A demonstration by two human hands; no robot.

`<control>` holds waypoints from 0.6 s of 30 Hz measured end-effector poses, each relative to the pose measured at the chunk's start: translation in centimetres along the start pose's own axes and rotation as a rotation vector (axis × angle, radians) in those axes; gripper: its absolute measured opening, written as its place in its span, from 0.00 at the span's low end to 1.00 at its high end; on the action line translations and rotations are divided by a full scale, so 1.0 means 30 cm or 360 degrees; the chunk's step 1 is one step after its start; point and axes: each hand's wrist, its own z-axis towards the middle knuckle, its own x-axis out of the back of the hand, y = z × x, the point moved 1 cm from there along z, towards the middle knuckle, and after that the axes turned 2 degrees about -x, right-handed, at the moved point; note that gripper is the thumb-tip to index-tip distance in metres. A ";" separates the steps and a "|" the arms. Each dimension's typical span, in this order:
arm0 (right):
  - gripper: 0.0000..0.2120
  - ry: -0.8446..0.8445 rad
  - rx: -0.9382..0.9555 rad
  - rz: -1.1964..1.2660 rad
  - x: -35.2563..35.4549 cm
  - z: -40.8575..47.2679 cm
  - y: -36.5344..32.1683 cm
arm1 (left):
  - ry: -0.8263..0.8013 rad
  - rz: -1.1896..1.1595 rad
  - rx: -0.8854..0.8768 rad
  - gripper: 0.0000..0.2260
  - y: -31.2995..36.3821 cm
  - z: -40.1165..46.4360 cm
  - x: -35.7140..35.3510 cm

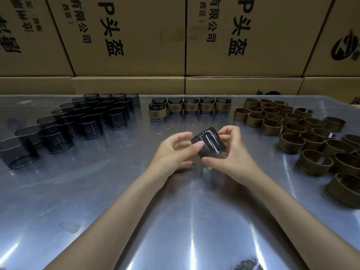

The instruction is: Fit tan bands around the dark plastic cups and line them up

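Note:
A dark plastic cup (209, 142) with no band on it is held tilted above the middle of the metal table (97, 201). My left hand (173, 152) grips its left side with thumb and fingers. My right hand (229, 151) grips its right side, thumb under the cup and fingers over its top. Several bare dark cups (78, 121) stand in rows at the back left. Several banded cups (191, 105) form a line at the back middle, with one more (157, 112) in front of the line's left end. Loose tan bands (303, 137) cover the right side.
Stacked cardboard boxes (128, 36) with black printing form a wall right behind the table's far edge. The shiny tabletop reflects light near my forearms.

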 end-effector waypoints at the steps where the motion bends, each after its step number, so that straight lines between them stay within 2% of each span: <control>1: 0.32 0.0041 0.0028 -0.0105 -0.007 -0.002 0.001 | 0.0016 0.0026 -0.0083 0.23 0.000 0.002 -0.003; 4: 0.39 0.0113 0.0077 -0.0357 -0.023 -0.012 0.015 | -0.0059 0.0176 -0.0284 0.23 -0.001 0.004 -0.018; 7: 0.36 0.0138 0.0115 -0.0614 -0.034 -0.016 0.031 | -0.0176 0.0358 -0.0335 0.24 -0.010 0.002 -0.029; 15: 0.34 -0.0009 0.0001 -0.0664 -0.034 -0.019 0.020 | -0.0177 0.0428 -0.0342 0.25 -0.014 0.007 -0.031; 18: 0.35 -0.0099 -0.0093 -0.0486 -0.020 -0.010 0.015 | -0.0176 0.0409 -0.0350 0.22 -0.009 0.005 -0.035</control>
